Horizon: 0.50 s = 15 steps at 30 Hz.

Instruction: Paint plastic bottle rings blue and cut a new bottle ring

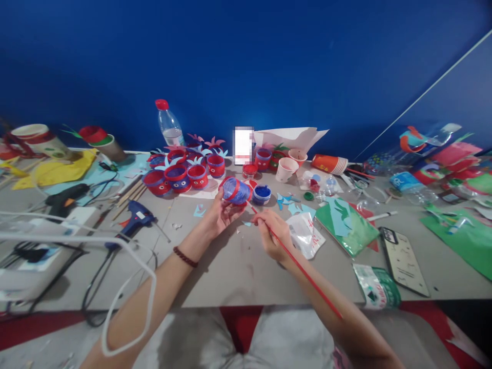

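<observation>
My left hand (226, 214) grips a small cup (235, 190) painted blue with red bands, tipped on its side above the table. Between the fingers of my right hand (273, 230) is a long red paintbrush (303, 271); its tip reaches the red band at the cup's right end. Just right of the cup stands an open pot of blue paint (262, 195). Behind it is a pot of red paint (250, 169). Several finished-looking red and blue cups with eyes and paper leaves (177, 177) are grouped at the back left.
Blue glue gun (137, 215) and white cables lie at left. A clear bottle (169, 125) stands at the back. Paper cups (287, 169), blue paper scraps (300, 207), a green packet (348, 225) and a phone (403, 261) occupy the right side.
</observation>
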Each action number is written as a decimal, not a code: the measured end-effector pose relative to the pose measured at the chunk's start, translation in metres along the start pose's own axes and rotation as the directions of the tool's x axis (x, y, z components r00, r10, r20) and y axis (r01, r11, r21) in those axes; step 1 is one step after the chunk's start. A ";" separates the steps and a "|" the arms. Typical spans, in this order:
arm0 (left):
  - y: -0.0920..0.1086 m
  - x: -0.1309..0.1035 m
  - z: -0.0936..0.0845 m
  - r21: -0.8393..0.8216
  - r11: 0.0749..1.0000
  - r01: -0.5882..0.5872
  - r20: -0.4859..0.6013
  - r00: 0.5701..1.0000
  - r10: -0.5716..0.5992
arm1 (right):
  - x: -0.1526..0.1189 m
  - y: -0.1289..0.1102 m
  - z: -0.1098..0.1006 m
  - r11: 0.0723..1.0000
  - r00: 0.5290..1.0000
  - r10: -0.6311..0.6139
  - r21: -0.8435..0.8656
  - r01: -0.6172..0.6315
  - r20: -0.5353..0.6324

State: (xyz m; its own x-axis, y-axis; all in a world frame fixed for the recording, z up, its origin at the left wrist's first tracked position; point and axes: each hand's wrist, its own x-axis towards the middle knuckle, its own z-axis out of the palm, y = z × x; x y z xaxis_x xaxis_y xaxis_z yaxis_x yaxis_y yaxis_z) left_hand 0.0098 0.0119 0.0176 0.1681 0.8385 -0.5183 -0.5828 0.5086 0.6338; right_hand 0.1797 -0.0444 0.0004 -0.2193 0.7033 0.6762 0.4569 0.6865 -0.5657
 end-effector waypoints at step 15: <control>-0.003 0.005 -0.004 0.003 1.000 0.006 0.016 1.000 -0.007 | 0.004 -0.003 -0.001 0.998 0.998 -0.007 0.062 0.003 0.058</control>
State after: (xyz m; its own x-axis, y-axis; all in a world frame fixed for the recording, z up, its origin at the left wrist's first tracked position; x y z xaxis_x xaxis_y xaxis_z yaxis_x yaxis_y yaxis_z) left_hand 0.0090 0.0138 0.0111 0.1848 0.8382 -0.5131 -0.5792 0.5146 0.6322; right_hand 0.1786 -0.0445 0.0054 -0.2722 0.7083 0.6513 0.4021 0.6987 -0.5917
